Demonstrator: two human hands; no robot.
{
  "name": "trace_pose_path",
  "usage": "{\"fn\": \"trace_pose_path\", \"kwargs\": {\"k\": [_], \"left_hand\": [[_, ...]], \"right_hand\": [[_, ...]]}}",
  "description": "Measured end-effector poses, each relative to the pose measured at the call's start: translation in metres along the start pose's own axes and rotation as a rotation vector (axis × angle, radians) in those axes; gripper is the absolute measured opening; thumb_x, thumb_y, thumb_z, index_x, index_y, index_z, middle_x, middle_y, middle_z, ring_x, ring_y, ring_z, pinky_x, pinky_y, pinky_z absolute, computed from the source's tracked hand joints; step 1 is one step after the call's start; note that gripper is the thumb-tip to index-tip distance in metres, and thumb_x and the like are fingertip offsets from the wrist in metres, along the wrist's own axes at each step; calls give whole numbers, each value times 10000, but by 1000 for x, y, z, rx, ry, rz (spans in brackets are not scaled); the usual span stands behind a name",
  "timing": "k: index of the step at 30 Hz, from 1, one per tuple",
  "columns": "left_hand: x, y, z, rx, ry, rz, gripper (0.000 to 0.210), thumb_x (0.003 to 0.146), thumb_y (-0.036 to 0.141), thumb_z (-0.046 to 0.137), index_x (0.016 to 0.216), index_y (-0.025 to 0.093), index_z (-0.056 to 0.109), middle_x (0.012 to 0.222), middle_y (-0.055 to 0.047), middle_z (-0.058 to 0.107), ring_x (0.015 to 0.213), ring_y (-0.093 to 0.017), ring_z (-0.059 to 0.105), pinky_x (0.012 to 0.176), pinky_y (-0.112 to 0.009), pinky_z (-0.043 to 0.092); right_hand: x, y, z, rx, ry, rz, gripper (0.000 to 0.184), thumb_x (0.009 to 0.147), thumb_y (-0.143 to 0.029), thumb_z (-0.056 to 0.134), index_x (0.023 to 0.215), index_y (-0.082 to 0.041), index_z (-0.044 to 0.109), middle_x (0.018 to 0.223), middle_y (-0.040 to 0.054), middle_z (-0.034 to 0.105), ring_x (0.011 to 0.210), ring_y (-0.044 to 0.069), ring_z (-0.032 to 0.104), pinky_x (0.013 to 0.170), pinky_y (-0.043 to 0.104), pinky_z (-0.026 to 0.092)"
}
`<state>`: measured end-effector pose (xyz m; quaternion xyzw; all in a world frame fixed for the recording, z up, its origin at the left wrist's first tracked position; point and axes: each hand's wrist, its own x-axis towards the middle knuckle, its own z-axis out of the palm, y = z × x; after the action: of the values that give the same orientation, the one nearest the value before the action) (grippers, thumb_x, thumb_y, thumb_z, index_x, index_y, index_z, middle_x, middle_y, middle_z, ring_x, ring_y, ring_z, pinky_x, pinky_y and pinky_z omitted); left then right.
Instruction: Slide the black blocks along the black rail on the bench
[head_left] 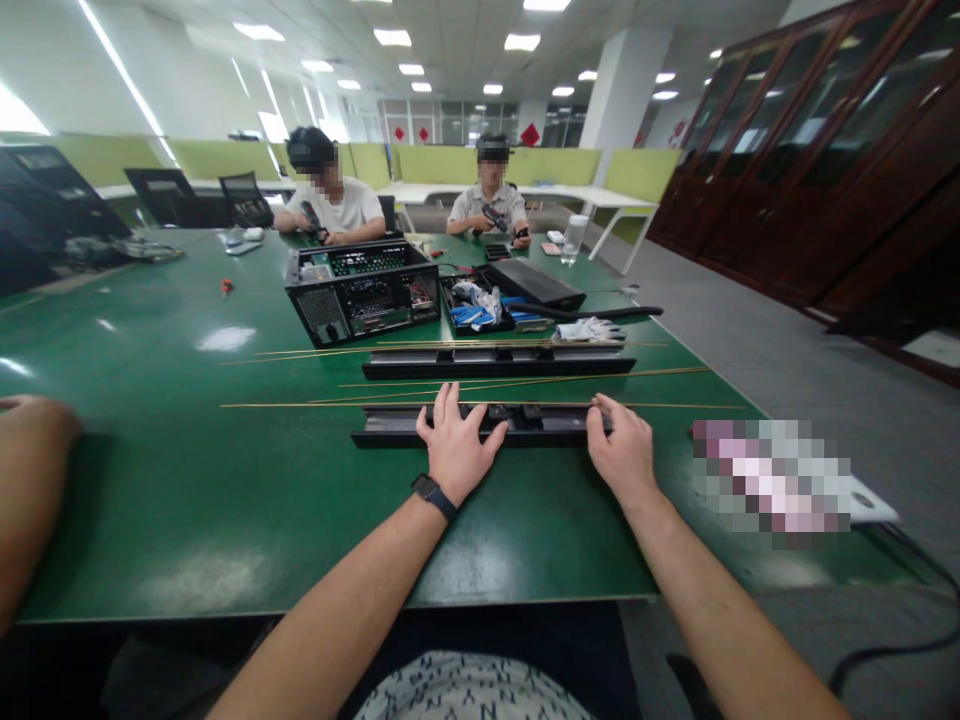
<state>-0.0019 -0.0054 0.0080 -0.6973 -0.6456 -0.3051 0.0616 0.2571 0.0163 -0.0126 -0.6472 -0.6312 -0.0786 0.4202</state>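
Observation:
A long black channel-shaped rail (pixel 390 437) with small black blocks (pixel 531 413) inside lies crosswise before me. A thin brass-coloured rod (pixel 277 405) runs along its far edge and past both ends. My left hand (pixel 459 448), wearing a dark watch on the wrist, rests over the rail's middle with its fingers spread. At the rail's right end, my right hand (pixel 621 440) has thumb and forefinger pinched together near the rod. What sits between those fingertips is too small to make out. Beyond lies a second similar rail (pixel 495 368), with more thin rods (pixel 420 386) around it.
An open black computer case (pixel 367 295) stands further back beside a tray of gloves (pixel 480 308). A white glove (pixel 589 331) and black tube (pixel 600 312) lie right. Another person's arm (pixel 30 480) reaches in at left. Two people sit opposite, holding tools.

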Motion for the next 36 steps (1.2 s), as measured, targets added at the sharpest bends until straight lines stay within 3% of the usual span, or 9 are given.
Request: {"fn": "trace_pose_path", "kwargs": {"k": [4, 15, 36], "left_hand": [[0, 0, 0, 1, -5, -7, 382, 941, 571, 636, 1191, 315, 772, 1658, -157, 436, 1551, -374, 345, 1188, -678, 266], [1, 1, -1, -2, 7, 0, 372, 943, 570, 634, 1181, 320, 771, 1653, -163, 441, 1556, -364, 341, 1183, -678, 278], [0, -1, 0, -6, 14, 1, 375, 945, 574, 632, 1188, 324, 768, 1657, -168, 432, 1565, -353, 329, 1187, -674, 276]], "right_hand": [[1, 2, 0, -6, 3, -6, 410, 991, -421, 459, 1178, -176, 730, 1177, 124, 781, 1098, 284, 708, 1062, 459, 473], [-5, -7, 2, 52, -66, -125, 420, 985, -431, 501, 1254, -178, 701, 1244, 136, 759, 1181, 283, 685, 1088, 469, 459], [2, -1, -2, -13, -6, 11, 420, 987, -413, 448, 1148, -167, 747, 1161, 139, 783, 1083, 293, 723, 1057, 473, 496]]}}
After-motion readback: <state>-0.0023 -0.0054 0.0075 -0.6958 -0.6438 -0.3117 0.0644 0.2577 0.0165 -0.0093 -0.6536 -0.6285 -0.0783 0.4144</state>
